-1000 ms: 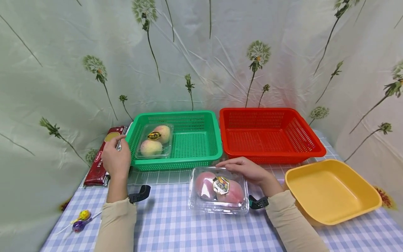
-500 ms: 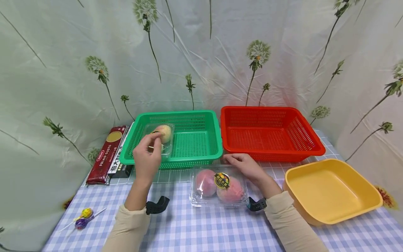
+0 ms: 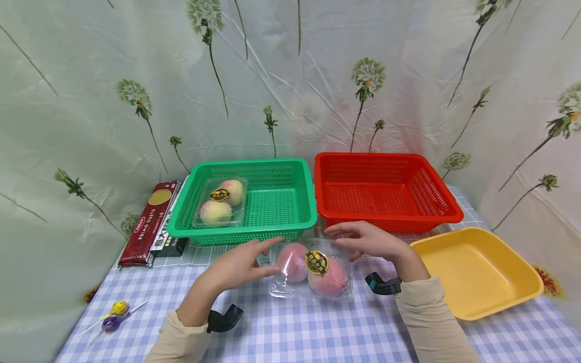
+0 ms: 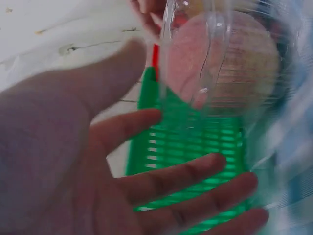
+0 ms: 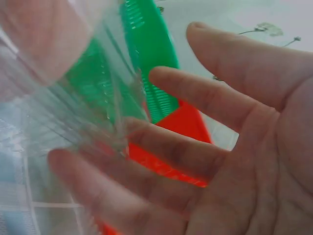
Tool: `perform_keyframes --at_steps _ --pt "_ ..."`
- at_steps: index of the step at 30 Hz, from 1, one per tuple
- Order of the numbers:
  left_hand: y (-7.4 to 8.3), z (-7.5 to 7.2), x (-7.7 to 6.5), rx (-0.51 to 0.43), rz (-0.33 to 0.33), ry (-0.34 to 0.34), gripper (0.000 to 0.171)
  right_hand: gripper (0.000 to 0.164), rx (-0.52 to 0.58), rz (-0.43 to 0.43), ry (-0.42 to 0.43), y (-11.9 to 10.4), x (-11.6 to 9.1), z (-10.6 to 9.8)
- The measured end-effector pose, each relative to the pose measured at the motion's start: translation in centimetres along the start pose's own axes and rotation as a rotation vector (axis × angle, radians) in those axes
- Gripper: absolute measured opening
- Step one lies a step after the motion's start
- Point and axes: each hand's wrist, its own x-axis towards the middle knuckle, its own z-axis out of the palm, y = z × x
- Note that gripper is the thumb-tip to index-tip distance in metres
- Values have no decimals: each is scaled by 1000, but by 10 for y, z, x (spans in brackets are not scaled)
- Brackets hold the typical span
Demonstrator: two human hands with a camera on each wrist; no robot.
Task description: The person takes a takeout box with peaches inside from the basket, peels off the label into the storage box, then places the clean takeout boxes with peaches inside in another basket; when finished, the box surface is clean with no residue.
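Note:
A clear plastic box (image 3: 283, 290) with two pink peaches and a round label lies on the checked cloth in front of the baskets. At its left side is my left hand (image 3: 240, 264), fingers spread and thumb apart. My right hand (image 3: 374, 241) is at the box's right side, its fingers loosely spread. In the left wrist view the fingers (image 4: 171, 176) are straight beside the clear wall. In the right wrist view some fingers (image 5: 176, 152) reach behind the clear plastic; whether they touch it I cannot tell.
Behind stand a green basket (image 3: 263, 234) with another box of peaches (image 3: 222, 201) inside, and a red basket (image 3: 390, 222). A yellow tub (image 3: 476, 272) is at right. At left lie a red spaghetti pack (image 3: 147, 224), a black package (image 3: 174, 247) and two lollipops (image 3: 113, 315).
My left hand has come from beside the green basket, across its front, down to the peach box's left side. The right hand has shifted slightly right and its fingers have spread.

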Motion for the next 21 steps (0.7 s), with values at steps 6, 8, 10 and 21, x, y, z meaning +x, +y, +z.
perform_keyframes --at_steps 6,8,10,21 --pt "-17 19 7 -240 71 -93 87 37 -44 -72 53 -5 -2 -1" --pt "-20 25 10 -320 69 -98 89 37 -75 -91 67 -7 -2 0" --pt "-20 31 13 -381 50 -85 88 37 -115 -105 76 -10 -3 1" --pt "-25 49 22 -545 15 22 80 36 -451 -306 79 -32 6 30"
